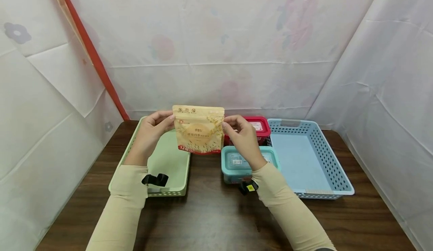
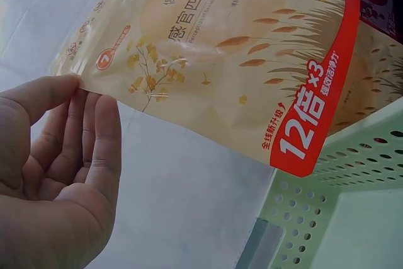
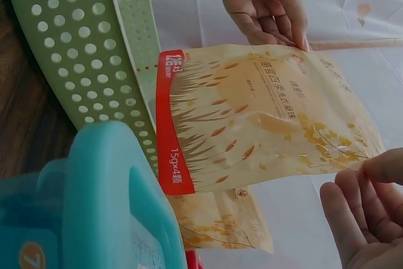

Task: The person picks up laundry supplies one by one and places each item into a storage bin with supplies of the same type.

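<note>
A flat yellow pouch of laundry pods with a red bottom band is held up, printed side facing the head camera. My left hand pinches its upper left edge between thumb and fingertips. On the opposite edge, the thumb and fingers of my right hand pinch it near the top. The pouch hangs nearly upright above the table, between a green basket and a lidded teal box. A second yellow pouch shows partly behind it in the right wrist view.
Behind the teal box stands a red lidded box, partly covered by my right hand. A light blue basket sits at the right. White patterned curtains enclose the dark wooden table at the back and sides.
</note>
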Demonstrator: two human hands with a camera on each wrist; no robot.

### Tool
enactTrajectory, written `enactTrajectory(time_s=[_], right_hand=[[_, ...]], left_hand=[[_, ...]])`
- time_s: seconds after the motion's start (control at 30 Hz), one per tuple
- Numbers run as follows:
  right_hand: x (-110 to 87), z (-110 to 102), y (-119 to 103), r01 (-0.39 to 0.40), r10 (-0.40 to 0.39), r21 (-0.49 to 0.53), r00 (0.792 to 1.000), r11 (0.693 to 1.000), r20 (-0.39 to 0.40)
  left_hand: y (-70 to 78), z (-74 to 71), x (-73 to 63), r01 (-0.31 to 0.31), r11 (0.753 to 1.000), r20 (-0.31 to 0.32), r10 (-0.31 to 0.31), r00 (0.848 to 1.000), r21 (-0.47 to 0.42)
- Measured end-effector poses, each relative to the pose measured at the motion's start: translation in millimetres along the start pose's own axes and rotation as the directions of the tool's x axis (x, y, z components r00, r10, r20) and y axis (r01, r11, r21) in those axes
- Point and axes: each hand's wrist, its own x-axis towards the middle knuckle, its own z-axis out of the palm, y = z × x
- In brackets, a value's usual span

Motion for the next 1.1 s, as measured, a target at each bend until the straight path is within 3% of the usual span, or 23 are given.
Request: enactTrajectory(time_s=[0.4, 0.77, 1.1], right_hand=[[1.8, 15, 3, 0.007, -0.005, 0.084, 1.000, 0.996, -0.018], [0.9, 28, -3, -0.012, 0.012, 0.132, 1.000, 0.991, 0.004], [5.9, 50, 5, 0.003, -0.001, 0.202, 1.000, 0.979, -0.010]], left_hand=[[-1.3, -8.0, -6.7, -0.024, 1.000, -0.023, 0.024, 0.999, -0.018], [-2.3, -18.4, -9.7, -0.004, 1.000, -0.063, 0.002, 0.998, -0.022], [-4.6, -29.1, -11.4, -0.039, 0.998, -0.133, 0.032, 0.991, -0.049]])
